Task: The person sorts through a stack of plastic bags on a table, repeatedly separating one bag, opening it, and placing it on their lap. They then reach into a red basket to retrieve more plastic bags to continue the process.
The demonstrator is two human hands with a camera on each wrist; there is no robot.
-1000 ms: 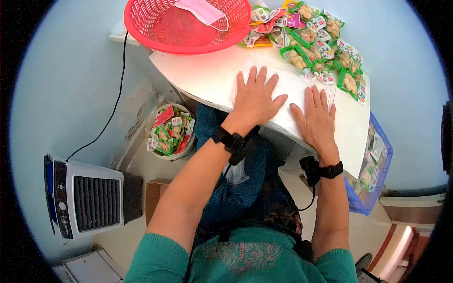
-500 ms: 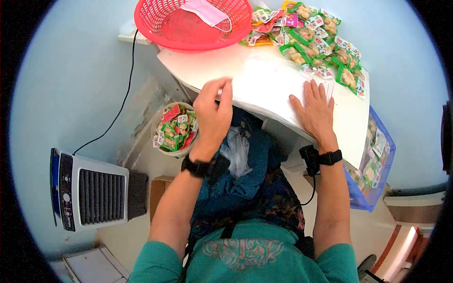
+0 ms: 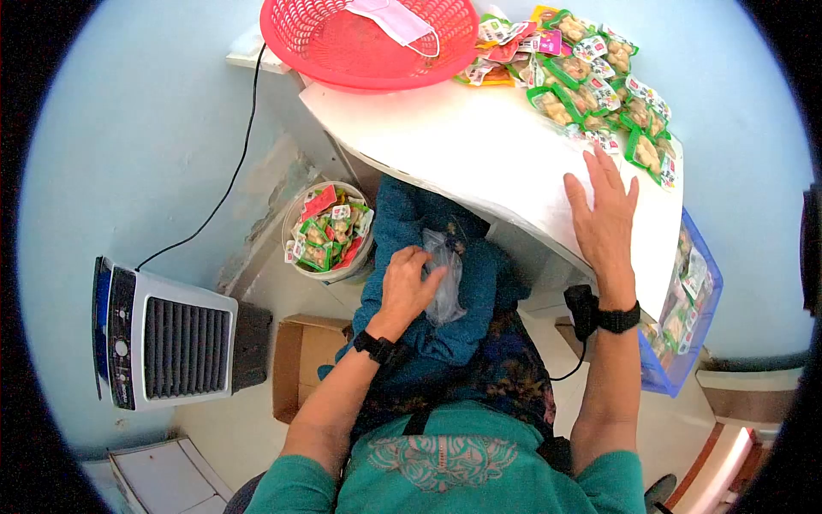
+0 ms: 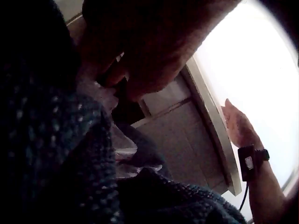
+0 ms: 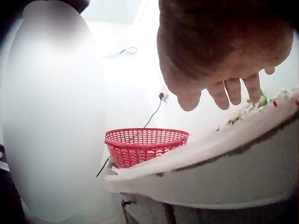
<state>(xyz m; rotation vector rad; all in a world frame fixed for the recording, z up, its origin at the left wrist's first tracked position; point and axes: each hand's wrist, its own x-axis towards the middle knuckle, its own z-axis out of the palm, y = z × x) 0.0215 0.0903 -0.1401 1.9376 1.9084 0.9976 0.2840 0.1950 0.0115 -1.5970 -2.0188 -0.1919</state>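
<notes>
Over the lap, my left hand (image 3: pixel 409 287) is at the near-left side of a crumpled clear plastic bag (image 3: pixel 445 283), its fingers loosely bent. The left wrist view shows the fingers beside the clear plastic (image 4: pixel 124 144); that picture is too dark to tell whether they touch it. My right hand (image 3: pixel 606 218) has its fingers spread at the right part of the white table (image 3: pixel 411 128), holding nothing. From the right wrist, the hand (image 5: pixel 224 60) appears with fingers extended near the tabletop. Green-edged food packets (image 3: pixel 591 86) lie beyond its fingertips.
A red basket (image 3: pixel 342 51) with a pink mask (image 3: pixel 394 21) stands at the table's far left. Below are a packet-filled bucket (image 3: pixel 330 231), a cardboard box (image 3: pixel 295 368) and an air cooler (image 3: pixel 184 343). A blue crate (image 3: pixel 672 343) stands at the right.
My left hand has left the white surface and moved down to the plastic bag on the lap. My right hand has shifted slightly right. The head view has shifted a little.
</notes>
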